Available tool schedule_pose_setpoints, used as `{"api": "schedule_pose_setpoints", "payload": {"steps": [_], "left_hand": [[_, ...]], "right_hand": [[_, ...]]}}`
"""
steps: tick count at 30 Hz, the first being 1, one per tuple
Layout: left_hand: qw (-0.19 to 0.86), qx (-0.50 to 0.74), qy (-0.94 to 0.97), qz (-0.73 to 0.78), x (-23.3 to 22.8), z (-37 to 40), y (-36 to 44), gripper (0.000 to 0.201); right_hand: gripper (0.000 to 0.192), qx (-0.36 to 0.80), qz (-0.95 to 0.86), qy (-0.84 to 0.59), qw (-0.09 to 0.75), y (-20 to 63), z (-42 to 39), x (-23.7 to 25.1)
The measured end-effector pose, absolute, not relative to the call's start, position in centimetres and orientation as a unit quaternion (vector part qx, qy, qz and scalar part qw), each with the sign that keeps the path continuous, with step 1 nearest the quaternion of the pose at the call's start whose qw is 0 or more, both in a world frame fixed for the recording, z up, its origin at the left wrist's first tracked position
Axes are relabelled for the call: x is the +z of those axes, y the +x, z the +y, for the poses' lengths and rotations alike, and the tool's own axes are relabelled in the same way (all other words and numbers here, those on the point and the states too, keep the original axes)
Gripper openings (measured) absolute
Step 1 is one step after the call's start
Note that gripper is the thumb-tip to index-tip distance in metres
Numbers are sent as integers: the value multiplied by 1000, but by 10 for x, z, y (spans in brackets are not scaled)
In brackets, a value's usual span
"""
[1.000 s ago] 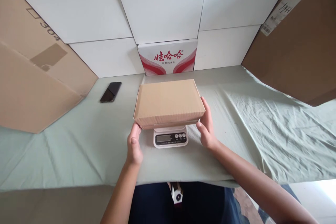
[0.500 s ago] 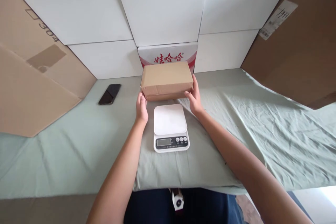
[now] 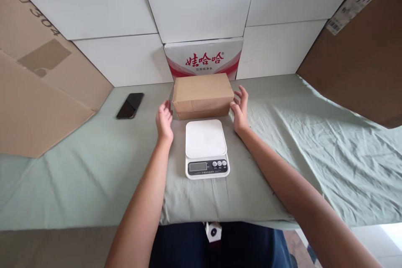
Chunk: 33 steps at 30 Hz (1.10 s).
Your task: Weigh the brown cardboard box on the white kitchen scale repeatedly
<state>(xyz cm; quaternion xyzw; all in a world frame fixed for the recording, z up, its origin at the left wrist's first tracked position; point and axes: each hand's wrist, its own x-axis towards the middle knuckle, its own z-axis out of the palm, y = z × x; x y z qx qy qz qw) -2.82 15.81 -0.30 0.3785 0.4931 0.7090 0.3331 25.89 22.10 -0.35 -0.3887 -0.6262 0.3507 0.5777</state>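
A closed brown cardboard box [image 3: 203,92] rests on the green cloth, just behind a white kitchen scale [image 3: 206,146]. My left hand [image 3: 164,120] is off the box's left side, a small gap between them, with its fingers loosely curled and nothing held. At the box's right end, my right hand [image 3: 240,109] is open, fingers apart; its thumb is close to the front right corner, and I cannot tell whether it touches. The scale's platform is bare, and its display looks blank, with round buttons to the right of it.
A black phone [image 3: 130,106] lies on the cloth [image 3: 94,167] to the left. Large cardboard panels stand at the left [image 3: 47,75] and right [image 3: 354,58]. Behind the brown box is a white and red carton [image 3: 204,56] against white panels [image 3: 201,4].
The box has come down onto the cloth behind the scale. My hands have let go and moved apart to its sides. The view has shifted slightly.
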Motion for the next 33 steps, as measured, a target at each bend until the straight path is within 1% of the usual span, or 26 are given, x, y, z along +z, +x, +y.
{"api": "schedule_pose_setpoints", "payload": {"steps": [3,6,9,12,16,20,23,33], "left_hand": [[314,727,361,493,2,156,-44,93],[318,718,365,500,1,156,-51,96],[352,690,383,504,-3,159,-47,100],[388,661,397,505,-8,161,-37,105],[401,642,420,501,-8,160,-28,107],[401,643,419,500,-8,159,-25,107],[393,647,421,500,-10,159,-25,106],[334,677,437,488,-2,148,-20,99]], "right_hand": [[86,357,-573,-425,603,270,227,-9],[84,383,-540,-439,608,275,229,-10],[86,413,-548,-420,594,270,225,-9],[91,447,-569,-388,571,263,219,-5],[91,471,-594,-357,546,256,211,2],[84,452,-627,-334,539,252,204,11],[82,432,-644,-326,541,250,202,15],[92,365,-668,-295,577,250,201,13]]}}
